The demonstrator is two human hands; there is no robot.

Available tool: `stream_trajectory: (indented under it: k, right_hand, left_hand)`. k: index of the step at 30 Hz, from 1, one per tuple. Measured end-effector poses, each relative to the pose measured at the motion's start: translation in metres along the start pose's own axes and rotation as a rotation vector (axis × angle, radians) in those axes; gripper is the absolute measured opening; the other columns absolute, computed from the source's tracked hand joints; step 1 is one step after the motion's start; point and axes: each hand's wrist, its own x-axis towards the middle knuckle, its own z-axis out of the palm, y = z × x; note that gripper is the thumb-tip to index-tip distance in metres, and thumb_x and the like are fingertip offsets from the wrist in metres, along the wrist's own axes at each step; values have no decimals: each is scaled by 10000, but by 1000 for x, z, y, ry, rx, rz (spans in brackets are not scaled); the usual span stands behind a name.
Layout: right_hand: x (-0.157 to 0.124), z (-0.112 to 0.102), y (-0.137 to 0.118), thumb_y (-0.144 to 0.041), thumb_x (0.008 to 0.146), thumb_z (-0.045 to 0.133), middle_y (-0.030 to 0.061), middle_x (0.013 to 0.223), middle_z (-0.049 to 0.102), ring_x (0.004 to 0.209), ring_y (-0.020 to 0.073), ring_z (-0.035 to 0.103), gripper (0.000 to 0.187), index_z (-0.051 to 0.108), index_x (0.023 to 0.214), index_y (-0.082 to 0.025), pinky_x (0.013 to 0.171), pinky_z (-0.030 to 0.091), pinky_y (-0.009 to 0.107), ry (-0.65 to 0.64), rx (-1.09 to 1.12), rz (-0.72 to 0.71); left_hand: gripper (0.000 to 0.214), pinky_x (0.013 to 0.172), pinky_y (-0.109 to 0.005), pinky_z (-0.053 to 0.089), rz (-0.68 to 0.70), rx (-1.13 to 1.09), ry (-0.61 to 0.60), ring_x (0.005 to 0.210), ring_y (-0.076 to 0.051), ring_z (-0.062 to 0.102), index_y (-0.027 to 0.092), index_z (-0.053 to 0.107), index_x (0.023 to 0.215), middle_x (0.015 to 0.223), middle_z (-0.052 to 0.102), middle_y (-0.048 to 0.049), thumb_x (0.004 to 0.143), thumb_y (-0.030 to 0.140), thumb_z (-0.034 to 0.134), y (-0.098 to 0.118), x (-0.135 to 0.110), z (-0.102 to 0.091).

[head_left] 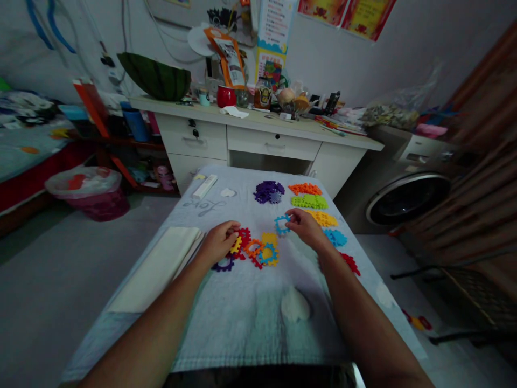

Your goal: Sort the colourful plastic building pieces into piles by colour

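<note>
My right hand [305, 226] pinches a light blue square building piece [277, 225] with toothed edges and an open middle, just above the table. My left hand [220, 243] is closed with its fingertips at a yellow toothed piece [236, 246]. Around it lie red toothed pieces [244, 235] and a dark purple ring piece [224, 267]. Between the hands lie an orange frame piece [253, 248], a blue toothed ring [268, 261] and a yellow piece [270, 237], partly overlapping.
Sorted piles of purple [266, 191], orange [305, 188], green [310, 201], yellow [324, 218], blue [336, 237] and red pieces [350, 263] lie beyond and right. Folded cloth [157, 269] and a white box [205, 186] are left. A cluttered desk [266, 125] stands behind.
</note>
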Motion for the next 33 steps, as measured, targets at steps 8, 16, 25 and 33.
stream_trajectory:
  k: [8,16,25,33]
  right_hand:
    - [-33,-62,36,-152,719,624,-33,700,571,629,113,522,301,624,1019,-173,568,370,213,64,-312,149]
    - [-38,-43,41,-147,784,609,155,1014,632,945,245,589,306,659,1083,-104,839,421,330,102,-692,160]
    - [-57,-1,-16,-273,824,648,124,1141,621,1047,242,566,377,612,1184,-165,952,416,387,-153,-452,-219]
    - [-64,38,-35,-240,811,645,90,1142,663,1035,230,576,381,613,1187,-189,947,392,372,-297,-371,-324]
  left_hand:
    - [304,952,-394,448,158,251,23,1022,-241,592,204,659,1029,1077,671,-64,798,335,511,3,-3,-4]
    - [310,956,-402,415,149,358,-28,1023,-255,590,189,657,1018,1057,667,-76,781,314,500,7,-6,-12]
    - [403,967,-410,414,80,372,-85,1071,-276,576,195,652,1076,1119,645,-85,781,451,554,6,-11,-20]
    - [774,1026,-422,364,86,365,-222,1181,-319,506,251,544,1281,1289,568,-86,592,537,751,9,-18,-28]
